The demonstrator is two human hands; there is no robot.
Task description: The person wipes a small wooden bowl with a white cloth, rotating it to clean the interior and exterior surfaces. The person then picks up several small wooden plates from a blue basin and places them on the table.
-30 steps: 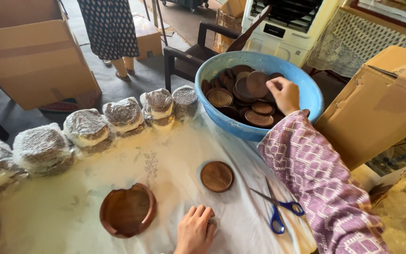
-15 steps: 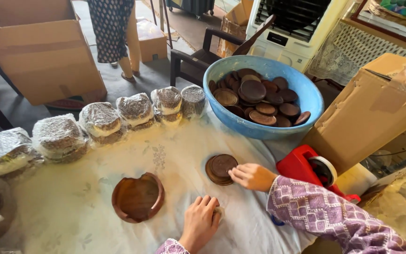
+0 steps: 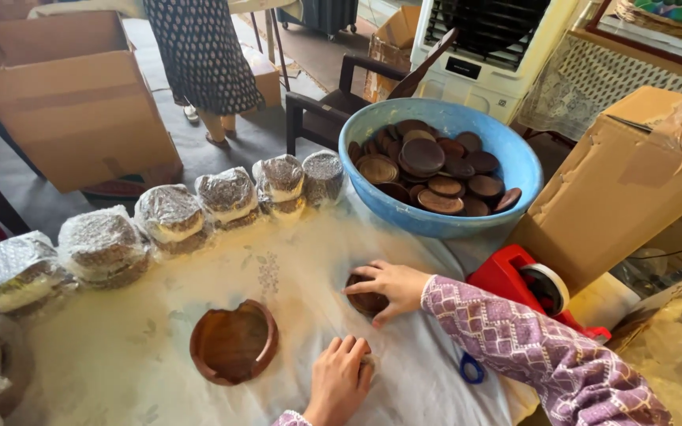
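On the far left, well away from the blue basin (image 3: 515, 170), a row of bundles wrapped in bubble foil (image 3: 104, 246) lies on the white cloth (image 3: 294, 268). The row runs in a curve toward the basin, and the last bundle (image 3: 324, 175) stands just beside the basin's left wall. Behind this row, farther from the basin, an open cardboard box (image 3: 73, 102) stands on the floor, and a person in a dark dotted dress (image 3: 203, 51) stands near it.

Left of the basin and nearer to the camera, a round wooden holder (image 3: 234, 342) with a raised rim lies flat on the cloth; nothing touches it. To the right of the holder, the left hand (image 3: 339, 380) rests palm down on the cloth with the fingers loosely bent. It grasps nothing that I can see.

Directly below the basin, the right hand (image 3: 388, 285) lies over a small stack of round wooden coasters (image 3: 366, 301) on the cloth. The fingers curl around the stack's top and sides, so the hand is grasping it. The sleeve is purple with a pale pattern.

Inside the basin many dark wooden discs (image 3: 428, 166) are piled. Right of the right hand, below the basin's right side, a red tape dispenser (image 3: 515, 280) stands at the table's edge, and the blue handle of scissors (image 3: 471, 368) shows under the sleeve. To the right of the basin a closed cardboard box (image 3: 625, 189) stands close to it.
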